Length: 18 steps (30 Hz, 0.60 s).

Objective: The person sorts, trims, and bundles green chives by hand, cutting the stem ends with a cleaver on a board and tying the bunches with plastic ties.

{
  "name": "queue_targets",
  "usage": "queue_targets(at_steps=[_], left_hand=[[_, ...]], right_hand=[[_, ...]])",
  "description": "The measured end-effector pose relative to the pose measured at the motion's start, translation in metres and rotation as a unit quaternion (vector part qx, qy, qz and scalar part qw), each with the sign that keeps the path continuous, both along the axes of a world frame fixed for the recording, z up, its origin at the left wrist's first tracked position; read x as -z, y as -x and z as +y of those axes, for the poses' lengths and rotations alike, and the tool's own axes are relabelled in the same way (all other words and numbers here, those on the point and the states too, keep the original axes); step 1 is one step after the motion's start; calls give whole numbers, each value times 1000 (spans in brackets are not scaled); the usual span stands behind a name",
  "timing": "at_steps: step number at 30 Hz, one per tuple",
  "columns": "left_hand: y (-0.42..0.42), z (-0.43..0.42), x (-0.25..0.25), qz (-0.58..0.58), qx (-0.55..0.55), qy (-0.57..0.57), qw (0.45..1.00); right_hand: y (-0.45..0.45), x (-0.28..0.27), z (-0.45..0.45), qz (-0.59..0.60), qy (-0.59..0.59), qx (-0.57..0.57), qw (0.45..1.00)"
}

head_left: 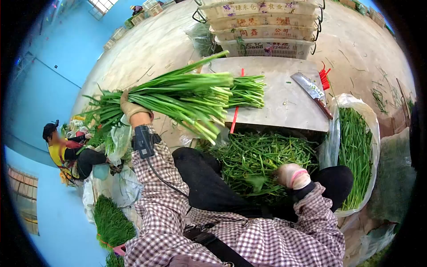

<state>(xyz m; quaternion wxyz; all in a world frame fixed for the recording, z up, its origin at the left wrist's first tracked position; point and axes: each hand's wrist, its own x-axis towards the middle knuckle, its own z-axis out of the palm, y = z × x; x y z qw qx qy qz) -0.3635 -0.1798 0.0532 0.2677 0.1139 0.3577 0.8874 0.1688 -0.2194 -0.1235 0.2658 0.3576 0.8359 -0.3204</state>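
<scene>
My gloved left hand [130, 108] is closed around a large bunch of garlic chives [187, 89], raised with its pale cut ends toward the right. Behind those ends, a smaller bunch of chives [249, 91] lies on a metal-topped work surface [284, 113], with a red strip [234, 119] showing on both sides of it. Low over a heap of loose chive leaves [249, 155] between my legs is my gloved right hand [293, 175]. Motion smears its fingers, so whether they hold anything is unclear.
A knife [309, 86] and several red ties [324, 78] lie at the surface's right side. Beyond stand stacked white crates [267, 46]. An open bag of chives [356, 151] is on my right. More chives [111, 222] lie at left, where another person [71, 151] sits.
</scene>
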Motion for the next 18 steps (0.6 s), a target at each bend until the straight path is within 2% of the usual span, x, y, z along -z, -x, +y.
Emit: queue_targets(at_steps=[1,2,3,4,5,6,7,8,9,11,12,14,16,17,18], left_hand=[[6,0,-1,-55,-19,44,997],[-6,-3,-7,-55,-19,70,996],[-21,-12,-10,-57,-22,95,994],[-15,-16,-3,-19,-24,127,991],[2,-15,10,-39,-13,110,993],[-17,-20,6,-26,-19,129,991],[-36,-25,2,-11,-25,149,988],[-34,-24,8,-45,-48,151,986],[-28,-30,17,-55,-3,134,989],[-46,-36,21,-35,-21,149,988],[-31,-34,34,-41,-32,152,987],[-11,-43,52,-55,2,140,989],[-35,-45,46,-79,-21,153,985],[-21,-46,58,-64,-23,143,987],[-7,-46,70,-50,-25,132,990]], right_hand=[[7,4,8,-130,-9,-54,990],[8,-10,7,33,-58,37,997],[10,-30,2,193,-105,123,968],[25,-49,4,312,-162,160,922],[42,-82,5,392,-148,221,880],[59,-90,13,472,-264,203,816],[76,-108,18,535,-247,246,770],[91,-129,22,538,-266,257,758],[105,-137,26,567,-284,242,734],[135,-149,30,571,-262,254,736],[146,-138,31,653,-154,282,686],[168,-111,37,772,70,321,544],[145,-110,33,733,107,400,540],[133,-99,30,695,135,451,544],[112,-97,28,680,134,496,523]])
